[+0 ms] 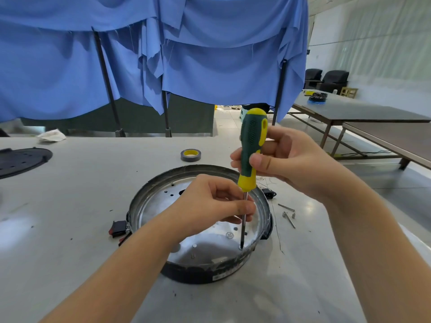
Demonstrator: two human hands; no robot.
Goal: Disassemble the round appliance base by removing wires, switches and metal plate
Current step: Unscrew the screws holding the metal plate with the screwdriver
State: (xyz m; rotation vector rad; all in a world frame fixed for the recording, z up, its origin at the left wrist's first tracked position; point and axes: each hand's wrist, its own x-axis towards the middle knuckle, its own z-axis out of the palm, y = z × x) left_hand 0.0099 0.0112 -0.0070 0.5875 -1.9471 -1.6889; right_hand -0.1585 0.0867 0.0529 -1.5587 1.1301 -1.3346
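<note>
The round appliance base, black outside with a grey rim, sits on the table in front of me. Its shiny metal plate with several holes lines the bottom. A green and yellow screwdriver stands upright, its tip in a hole near the plate's front right edge. My right hand grips the handle. My left hand reaches into the base and pinches the shaft. A red and black switch hangs outside the base's left wall. A small black part lies behind the right rim.
Loose screws and thin wires lie right of the base. A roll of tape stands behind it. A black perforated cover rests at the far left, crumpled paper beyond it. Blue cloth hangs behind the table.
</note>
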